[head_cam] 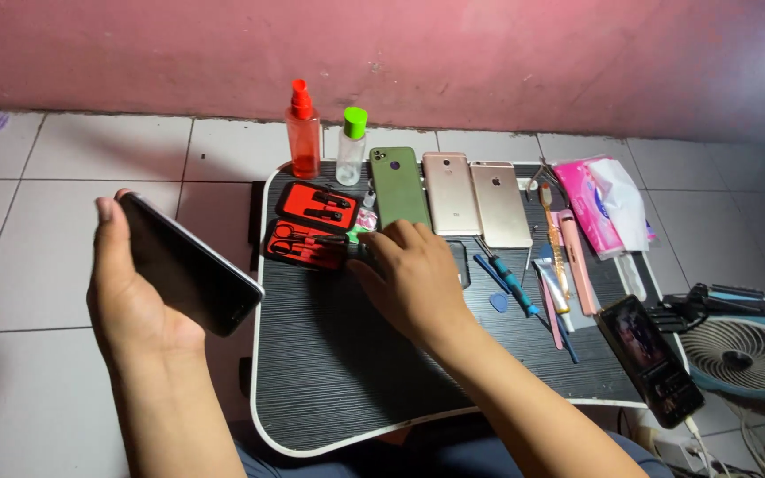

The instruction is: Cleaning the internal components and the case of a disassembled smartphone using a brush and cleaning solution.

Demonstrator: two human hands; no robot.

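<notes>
1. Left hand (139, 305): raised off to the left of the lap table (356, 389), over the tiled floor (28, 265), fingers curled round a dark smartphone (189, 264) held tilted, screen side dark; thumb up along its near edge.
2. Right hand (413, 279): palm down on the table, fingers bent and reaching at the red tool case (312, 232); fingertips at its right edge, seemingly on a small dark tool there (grip hidden by the knuckles, so cannot tell whether anything is actually pinched).
3. Progress, judged from the layout: tools already laid out and the case lying open; held phone looks closed and whole, no screws or parts seen removed. Likely an early stage, with the opening work not yet begun.
4. Phones, counted: five in all. One in the left hand; three lying backs-up in a row at the table's far edge — green phone (398, 186), rose-gold phone (451, 192), gold phone (500, 203); one propped phone (650, 360) at the right edge with its screen lit and a cable at its bottom.
5. Bottles: two, behind the case — red spray bottle (303, 133) and clear bottle with green cap (352, 146).
6. Loose tools right of the hand: a blue-handled screwdriver (511, 281), a blue pick (498, 303), a toothbrush (552, 243), several thin pry sticks (exact number hard to tell).
7. One pink tissue pack (595, 208) at the far right corner; one small fan (745, 354) on the floor beyond the table.
</notes>
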